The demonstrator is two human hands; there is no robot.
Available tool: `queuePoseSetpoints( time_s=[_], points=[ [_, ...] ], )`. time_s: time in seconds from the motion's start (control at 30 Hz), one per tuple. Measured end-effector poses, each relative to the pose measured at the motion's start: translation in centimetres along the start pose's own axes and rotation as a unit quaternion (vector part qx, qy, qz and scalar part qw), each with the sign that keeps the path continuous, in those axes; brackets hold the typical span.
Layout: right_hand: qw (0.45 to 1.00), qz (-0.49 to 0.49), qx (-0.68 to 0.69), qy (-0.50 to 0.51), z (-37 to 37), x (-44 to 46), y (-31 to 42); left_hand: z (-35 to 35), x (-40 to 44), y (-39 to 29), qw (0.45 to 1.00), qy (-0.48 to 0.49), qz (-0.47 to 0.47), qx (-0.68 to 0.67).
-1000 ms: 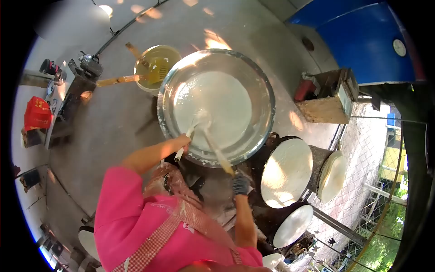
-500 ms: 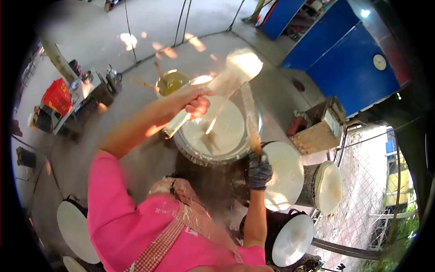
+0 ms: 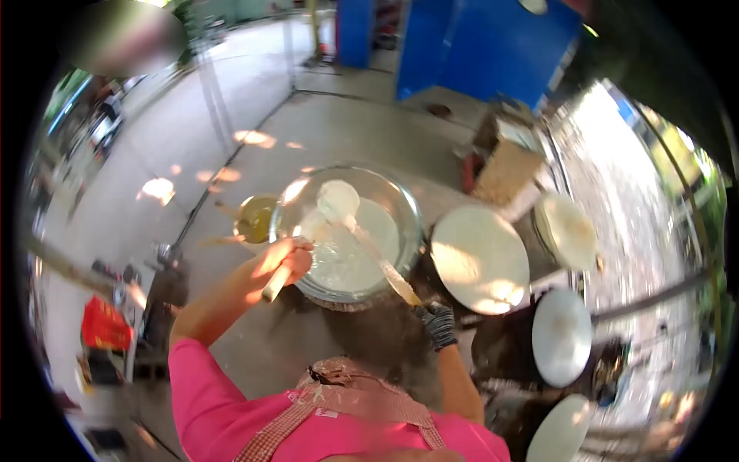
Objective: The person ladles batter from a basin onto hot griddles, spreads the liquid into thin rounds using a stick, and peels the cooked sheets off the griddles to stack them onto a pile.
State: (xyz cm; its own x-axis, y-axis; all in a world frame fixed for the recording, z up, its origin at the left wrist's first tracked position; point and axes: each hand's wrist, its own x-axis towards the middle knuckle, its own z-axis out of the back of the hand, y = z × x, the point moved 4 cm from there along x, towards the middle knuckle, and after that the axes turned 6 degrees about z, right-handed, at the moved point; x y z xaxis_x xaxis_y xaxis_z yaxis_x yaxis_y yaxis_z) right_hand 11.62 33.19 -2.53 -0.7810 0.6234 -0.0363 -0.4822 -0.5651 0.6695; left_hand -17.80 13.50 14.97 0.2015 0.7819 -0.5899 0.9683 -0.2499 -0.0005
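Note:
In front of me stands a wide metal basin (image 3: 410, 209) with milky white liquid (image 3: 356, 258) in it. My right hand (image 3: 436, 325), in a dark grey glove, is closed round the end of a long-handled ladle (image 3: 385, 267). The ladle's round, white-coated head is over the far left part of the basin. My bare left hand (image 3: 292, 259) grips a tool with a pale wooden handle (image 3: 275, 285) at the basin's near left rim. That tool's whitish far end is blurred beside the ladle head, so its kind is unclear.
Behind the basin on the left is a small pot (image 3: 255, 219) of yellowish liquid. To the right are several round pale lids or pans, including a large one (image 3: 479, 258). A box (image 3: 504, 171) stands further back, and a red bag (image 3: 105, 323) lies far left.
The ladle head has come down from raised above the basin to low over it. My left hand and its tool have also lowered. The camera view has turned.

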Motion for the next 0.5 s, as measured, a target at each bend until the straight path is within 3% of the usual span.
queuePoseSetpoints(
  time_s=[0.03,0.1,0.17,0.2,0.23,0.3,0.33,0.37,0.4,0.5],
  points=[
    [0.992,-0.083,0.094,0.006,2.4,-1.9,0.8,-0.4,1.1,0.1,0.997,0.030,0.064,-0.030],
    [0.908,-0.062,0.406,-0.083,6.8,-5.5,3.9,-5.2,1.7,1.5,0.977,0.096,0.042,0.187],
    [0.908,-0.067,0.379,-0.168,9.8,-8.0,5.0,-4.8,5.9,2.7,0.938,0.032,-0.027,0.343],
    [0.905,-0.071,0.362,-0.210,11.3,-9.3,5.5,-5.2,8.4,4.3,0.930,0.087,0.010,0.356],
    [0.825,-0.044,0.528,-0.196,8.0,-10.2,0.5,-6.3,10.9,6.8,0.921,0.137,0.046,0.362],
    [0.554,-0.029,0.816,-0.161,1.5,-12.3,-9.2,-9.3,13.5,13.4,0.961,0.044,0.116,0.247],
    [0.715,-0.082,0.659,-0.219,1.0,-16.8,-10.7,-9.7,15.4,16.8,0.968,0.019,0.199,0.149],
    [0.871,-0.186,0.393,-0.227,0.6,-21.5,-12.0,-10.1,17.0,19.1,0.961,-0.016,0.274,0.048],
    [0.914,-0.293,0.185,-0.210,0.1,-26.3,-13.1,-8.9,19.7,21.7,0.944,0.023,0.328,0.015],
    [0.835,-0.390,0.307,-0.239,2.5,-38.6,-10.7,-7.5,26.6,30.0,0.871,0.023,0.486,-0.062]
  ],
)
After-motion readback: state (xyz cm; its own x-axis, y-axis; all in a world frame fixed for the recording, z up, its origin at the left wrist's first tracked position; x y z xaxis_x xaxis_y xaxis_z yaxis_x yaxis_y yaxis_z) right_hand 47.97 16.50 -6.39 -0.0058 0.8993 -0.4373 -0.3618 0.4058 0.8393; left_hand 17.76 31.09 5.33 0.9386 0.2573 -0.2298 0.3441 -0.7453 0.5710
